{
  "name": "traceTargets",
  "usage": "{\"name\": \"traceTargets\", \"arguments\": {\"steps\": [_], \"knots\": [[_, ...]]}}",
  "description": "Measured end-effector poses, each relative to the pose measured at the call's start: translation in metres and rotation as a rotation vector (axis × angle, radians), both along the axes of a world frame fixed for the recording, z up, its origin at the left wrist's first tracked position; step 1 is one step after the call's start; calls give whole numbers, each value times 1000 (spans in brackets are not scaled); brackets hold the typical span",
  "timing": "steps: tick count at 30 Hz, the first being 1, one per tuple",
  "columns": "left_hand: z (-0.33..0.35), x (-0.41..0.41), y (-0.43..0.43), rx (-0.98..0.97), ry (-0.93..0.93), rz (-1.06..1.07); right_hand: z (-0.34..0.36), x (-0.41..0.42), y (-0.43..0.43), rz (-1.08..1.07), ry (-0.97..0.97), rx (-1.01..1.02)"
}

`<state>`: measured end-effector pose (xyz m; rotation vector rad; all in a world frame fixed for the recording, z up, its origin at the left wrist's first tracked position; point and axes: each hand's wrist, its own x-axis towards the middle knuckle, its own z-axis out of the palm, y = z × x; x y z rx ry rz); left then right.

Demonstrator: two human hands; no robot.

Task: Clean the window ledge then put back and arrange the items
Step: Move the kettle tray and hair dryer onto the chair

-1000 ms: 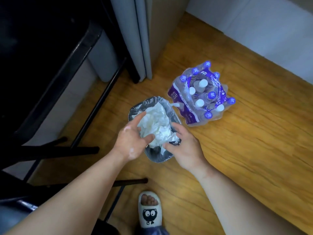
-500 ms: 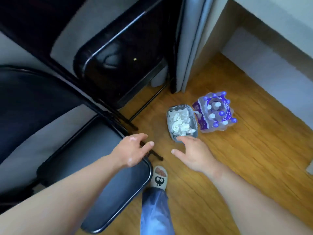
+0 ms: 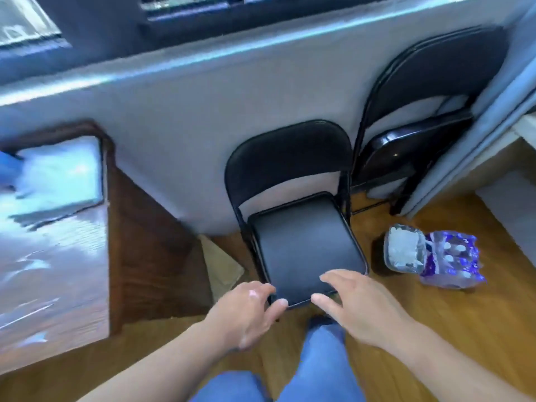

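Head view: the window ledge [image 3: 203, 62] is seen running left to right across the top of the frame, well above both hands. Left hand [image 3: 246, 311] and right hand [image 3: 359, 309] hover low centre at the folding chair [image 3: 304, 245] seat's front edge. Each grip is released and nothing is grasped. Neither hand is judged nearer the ledge.

Chair [image 3: 304, 248]: black, unfolded, back to the wall below the ledge [image 3: 203, 58].
Left hand [image 3: 246, 311]: fingers loose, at the chair's front left corner.
Right hand [image 3: 362, 309]: fingers spread, over the chair's front edge.
Bin [image 3: 388, 256]: right of the chair, tissue [image 3: 403, 249] inside.
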<state>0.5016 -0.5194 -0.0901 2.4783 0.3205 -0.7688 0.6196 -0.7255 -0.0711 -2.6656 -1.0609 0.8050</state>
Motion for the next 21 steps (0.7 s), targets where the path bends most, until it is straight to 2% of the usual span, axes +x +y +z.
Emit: {"name": "traceTargets", "arguments": {"steps": [10,18,21], "knots": [[95,-192,106,33,-232,232,92,-154,161,162,-50,183],[138,-281,175,-32,-411,561,127,-215,241,288,1,277],[140,-305,199,4,-426,690,133,-229,275,356,22,307]]}}
